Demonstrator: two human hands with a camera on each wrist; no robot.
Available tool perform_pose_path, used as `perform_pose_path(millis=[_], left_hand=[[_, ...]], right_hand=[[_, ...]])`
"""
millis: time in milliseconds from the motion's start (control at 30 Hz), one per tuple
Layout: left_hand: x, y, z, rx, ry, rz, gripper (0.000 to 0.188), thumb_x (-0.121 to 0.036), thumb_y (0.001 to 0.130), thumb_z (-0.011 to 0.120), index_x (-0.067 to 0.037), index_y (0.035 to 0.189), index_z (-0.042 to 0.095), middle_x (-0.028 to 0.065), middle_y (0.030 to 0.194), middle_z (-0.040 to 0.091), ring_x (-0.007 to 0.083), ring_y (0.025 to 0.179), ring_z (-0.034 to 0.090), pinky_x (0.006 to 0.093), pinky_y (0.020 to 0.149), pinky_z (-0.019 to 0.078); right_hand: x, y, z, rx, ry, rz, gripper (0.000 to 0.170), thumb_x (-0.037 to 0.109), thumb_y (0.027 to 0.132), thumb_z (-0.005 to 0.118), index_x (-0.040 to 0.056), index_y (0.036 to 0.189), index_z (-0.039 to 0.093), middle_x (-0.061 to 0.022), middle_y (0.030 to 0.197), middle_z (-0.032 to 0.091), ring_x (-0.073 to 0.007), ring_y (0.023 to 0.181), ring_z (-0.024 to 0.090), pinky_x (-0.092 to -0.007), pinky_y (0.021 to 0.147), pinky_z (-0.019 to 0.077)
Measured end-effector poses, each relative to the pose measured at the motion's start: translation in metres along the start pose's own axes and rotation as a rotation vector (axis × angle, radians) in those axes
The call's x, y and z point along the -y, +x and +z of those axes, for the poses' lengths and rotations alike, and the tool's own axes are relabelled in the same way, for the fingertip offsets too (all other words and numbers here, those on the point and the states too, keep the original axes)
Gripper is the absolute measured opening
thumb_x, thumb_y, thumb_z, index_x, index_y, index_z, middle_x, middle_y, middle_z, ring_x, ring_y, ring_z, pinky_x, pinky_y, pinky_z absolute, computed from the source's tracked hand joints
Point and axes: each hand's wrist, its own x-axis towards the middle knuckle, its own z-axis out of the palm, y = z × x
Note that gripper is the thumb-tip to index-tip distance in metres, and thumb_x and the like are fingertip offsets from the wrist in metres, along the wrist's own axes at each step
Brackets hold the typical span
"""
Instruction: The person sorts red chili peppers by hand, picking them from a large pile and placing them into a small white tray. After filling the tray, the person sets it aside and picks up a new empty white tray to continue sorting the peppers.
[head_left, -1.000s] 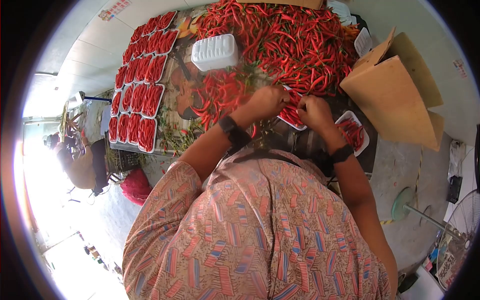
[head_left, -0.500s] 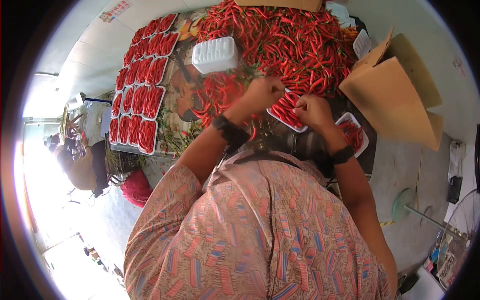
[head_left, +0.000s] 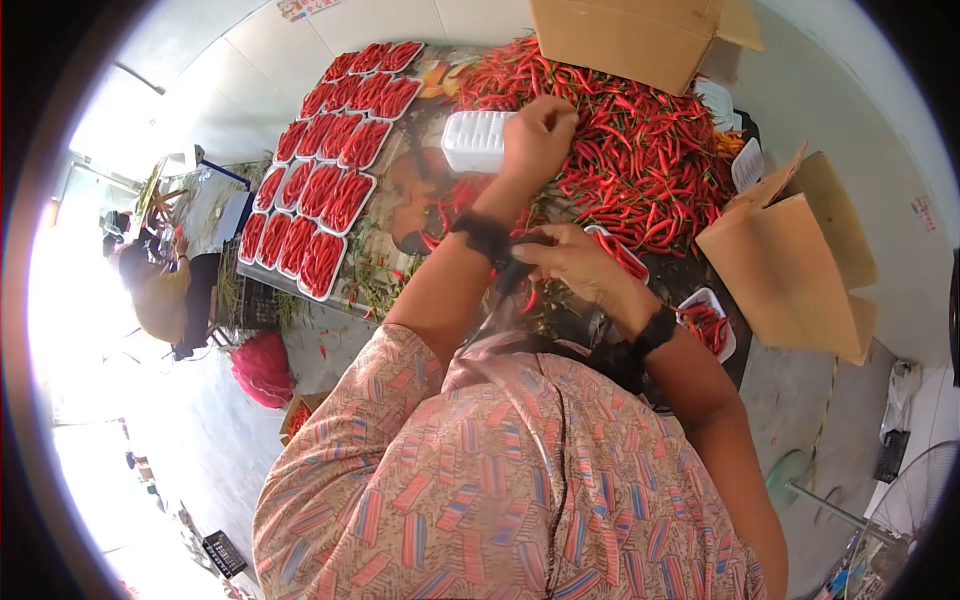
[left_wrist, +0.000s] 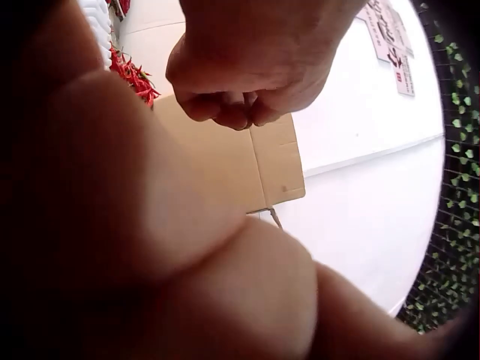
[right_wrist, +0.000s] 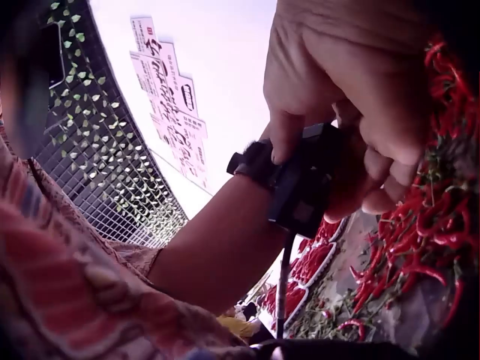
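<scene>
1 black device [right_wrist: 301,204], probably light, stiff and best taken by its hard sides, sits at the left wrist [head_left: 504,197], pinched by the right hand [head_left: 578,263], while the curled left hand [head_left: 537,142], apparently empty, hovers near red chillies [head_left: 640,170].

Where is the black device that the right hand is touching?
In the right wrist view, the black device sits right of centre at the left wrist, held by the right hand, with red chillies to its right.
</scene>
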Motion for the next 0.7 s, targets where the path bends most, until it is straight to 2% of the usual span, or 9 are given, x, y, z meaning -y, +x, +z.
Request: perform_pose_path(millis=[67,100,133,200,367,433,467,533,700], left_hand=[[0.008,-0.004,-0.009,0.153,0.668,0.898,0.008,-0.009,0.075,0.064,-0.008,0.083,0.062,0.0017,0.069,0.061,0.0191,0.059,0.059,0.0327,0.052,0.0459],[0.009,-0.01,-0.015,0.339,0.878,0.956,0.008,-0.014,0.072,0.061,-0.012,0.079,0.06,0.0014,0.073,0.059,0.0224,0.069,0.06,0.0358,0.061,0.0466],[0.009,-0.015,-0.016,0.334,0.882,0.954,0.008,-0.014,0.072,0.061,-0.012,0.079,0.06,0.0014,0.073,0.059,0.0224,0.069,0.06,0.0358,0.061,0.0466],[0.01,-0.023,-0.014,0.526,1.018,1.048,0.006,-0.016,0.072,0.057,-0.014,0.077,0.059,-0.0001,0.074,0.056,0.0181,0.074,0.058,0.0342,0.067,0.0451],[0.025,-0.025,-0.019,0.582,1.033,1.026,0.007,-0.017,0.073,0.058,-0.013,0.079,0.061,0.0014,0.077,0.059,0.0192,0.076,0.06,0.0349,0.068,0.0466],[0.034,-0.028,-0.026,0.384,0.759,0.55,0.009,-0.018,0.075,0.059,-0.011,0.078,0.063,0.0056,0.075,0.063,0.0254,0.072,0.062,0.0387,0.064,0.0488],[0.038,-0.03,-0.034,0.391,0.757,0.547,0.009,-0.018,0.075,0.059,-0.011,0.078,0.063,0.0056,0.075,0.063,0.0254,0.072,0.062,0.0387,0.064,0.0488],[0.044,-0.028,-0.058,0.413,0.723,0.158,0.01,-0.017,0.074,0.059,-0.01,0.077,0.065,0.0101,0.072,0.063,0.031,0.069,0.063,0.0417,0.061,0.0495],[0.071,-0.05,-0.085,0.755,0.789,0.212,0.01,-0.016,0.07,0.061,-0.009,0.076,0.064,0.0117,0.069,0.062,0.0324,0.068,0.061,0.042,0.061,0.0483]], right_hand=[[0.005,-0.003,0.004,-0.044,-0.002,0.058,0.031,0.02,0.081,0.069,0.0005,0.103,0.061,-0.0027,0.091,0.063,-0.0096,0.072,0.054,-0.0225,0.061,0.0431],[0.004,-0.002,0.005,-0.037,-0.006,0.061,0.031,0.02,0.081,0.069,0.0005,0.103,0.061,-0.0027,0.091,0.063,-0.0096,0.072,0.054,-0.0225,0.061,0.0431],[0.002,-0.002,0.005,-0.051,-0.021,0.082,0.031,0.019,0.082,0.069,0.0001,0.105,0.06,-0.0035,0.092,0.064,-0.0088,0.072,0.057,-0.0219,0.062,0.0453],[0.002,-0.001,0.006,-0.066,-0.037,0.103,0.032,0.018,0.083,0.069,-0.0004,0.107,0.06,-0.0043,0.092,0.064,-0.008,0.073,0.059,-0.0213,0.062,0.0475],[0.013,-0.007,0.006,-0.051,-0.16,0.031,0.031,0.02,0.085,0.066,-0.0048,0.102,0.062,-0.0066,0.087,0.066,-0.0103,0.068,0.061,-0.0234,0.064,0.0485],[0.01,-0.006,-0.011,-0.068,-0.219,-0.022,0.031,0.02,0.085,0.065,-0.0056,0.101,0.062,-0.0068,0.087,0.066,-0.0107,0.07,0.061,-0.0235,0.065,0.0488],[0.009,-0.008,-0.022,-0.084,-0.279,-0.076,0.031,0.02,0.085,0.064,-0.0065,0.101,0.063,-0.0069,0.087,0.066,-0.0111,0.072,0.062,-0.0237,0.067,0.0491],[0.014,-0.017,-0.052,-0.264,-0.519,-0.158,0.029,0.019,0.086,0.063,-0.0062,0.102,0.062,-0.0077,0.086,0.066,-0.0114,0.074,0.063,-0.024,0.069,0.0495],[-0.015,-0.036,-0.103,-0.561,-0.429,-0.114,0.025,0.016,0.088,0.061,-0.0053,0.101,0.063,-0.0081,0.084,0.066,-0.0112,0.072,0.062,-0.0242,0.067,0.0504]])
